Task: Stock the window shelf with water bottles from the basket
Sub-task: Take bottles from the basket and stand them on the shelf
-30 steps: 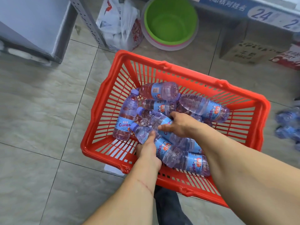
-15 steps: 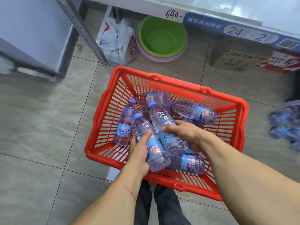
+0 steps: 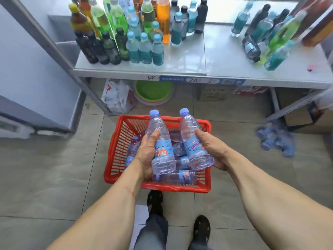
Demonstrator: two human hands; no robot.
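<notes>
Landmark: the red basket (image 3: 115, 152) on the tiled floor, used as the reference for every place below.
Left grip: the left hand (image 3: 146, 154) is wrapped tight around the left bottle (image 3: 161, 147), thumb across its front, cap up, just above the basket's middle.
Right grip: the right hand (image 3: 211, 149) is clamped from the side and beneath on the right bottle (image 3: 193, 141), also cap up, over the basket's right half.
Remaining stock: several more water bottles (image 3: 177, 176) lie on their sides on the basket floor, one against the near wall.
Destination: the window shelf (image 3: 225, 56) stands beyond the basket's far rim and above it, with a bare stretch between two groups of standing drinks.
Weight: full, so probably moderately heavy for one hand each, yet manageable.
Stiffness: thin ribbed plastic, likely to give under a hard squeeze.
Surface: the smooth film label could slip if damp; I cannot tell whether it is wet.
Fragility: low; a drop would likely dent rather than break.
Where to hold: mid-body at the label band, as both hands do, so the base is free to land flat.
Change from half a second ago: both bottles then lay tilted, low inside the basket; they are now raised clear and upright.
Change in view: the head has lifted, so the shelf top and its drinks now show beyond the basket.
</notes>
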